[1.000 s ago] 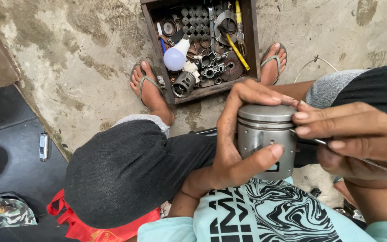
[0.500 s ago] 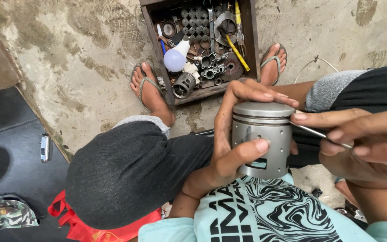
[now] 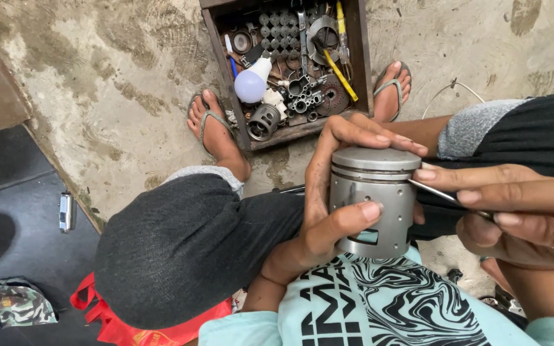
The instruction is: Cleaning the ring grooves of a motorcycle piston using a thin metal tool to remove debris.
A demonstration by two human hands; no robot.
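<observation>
Beyond our knees, on the concrete floor, sits a wooden box of metal parts. Over our lap, our left hand wraps a grey piston, held upright. Our right hand pinches a thin metal pick, its tip touching the piston's upper side.

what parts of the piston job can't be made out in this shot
Head view only:
- Thin metal tool: its tip at the ring grooves is too small to read, and its handle end is hidden in the right hand.
- Piston: the left side is covered by the left hand; the far side faces away.
- Wooden parts box: its top is cut off by the frame edge, and its small parts are too cluttered to name.
</observation>
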